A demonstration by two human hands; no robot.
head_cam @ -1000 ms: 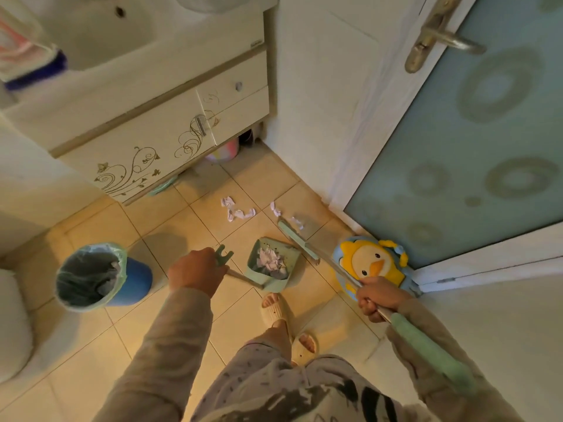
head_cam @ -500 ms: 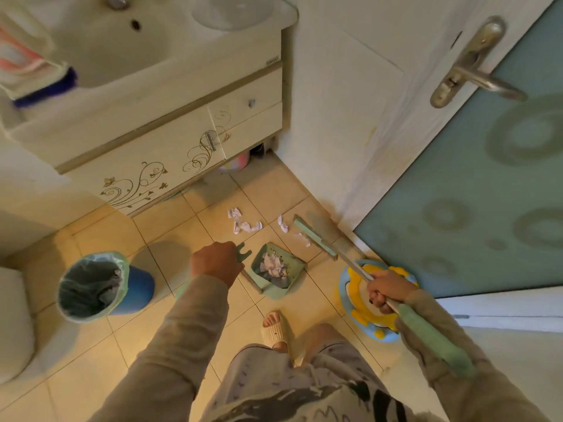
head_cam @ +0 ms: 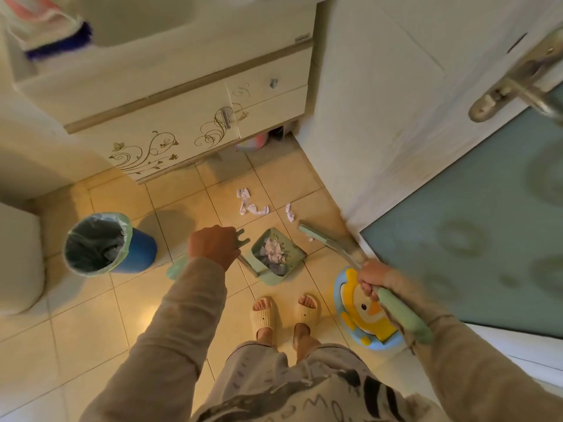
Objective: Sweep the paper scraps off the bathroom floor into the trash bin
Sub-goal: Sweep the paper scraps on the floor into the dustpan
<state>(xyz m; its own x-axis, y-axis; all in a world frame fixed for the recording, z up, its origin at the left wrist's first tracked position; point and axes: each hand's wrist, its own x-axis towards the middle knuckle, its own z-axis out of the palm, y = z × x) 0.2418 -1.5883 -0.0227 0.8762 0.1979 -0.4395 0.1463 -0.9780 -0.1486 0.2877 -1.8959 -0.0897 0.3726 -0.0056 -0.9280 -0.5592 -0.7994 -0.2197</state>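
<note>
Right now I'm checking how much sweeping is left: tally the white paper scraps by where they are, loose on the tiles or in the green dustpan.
Loose white paper scraps on the tan tiles: 3 clumps
Scrap piles in the green plastic dustpan: 1
Total: 4

Beige sleeves (head_cam: 189,324), cream slippers (head_cam: 264,313)

At 11 o'clock I see a cream vanity cabinet (head_cam: 170,129) with gold flower pattern. At 2 o'clock stands a door (head_cam: 475,214) with metal handle (head_cam: 518,86). At 4 o'clock lies a yellow-blue penguin stool (head_cam: 362,315), beside two beige slippers (head_cam: 265,312).
</note>
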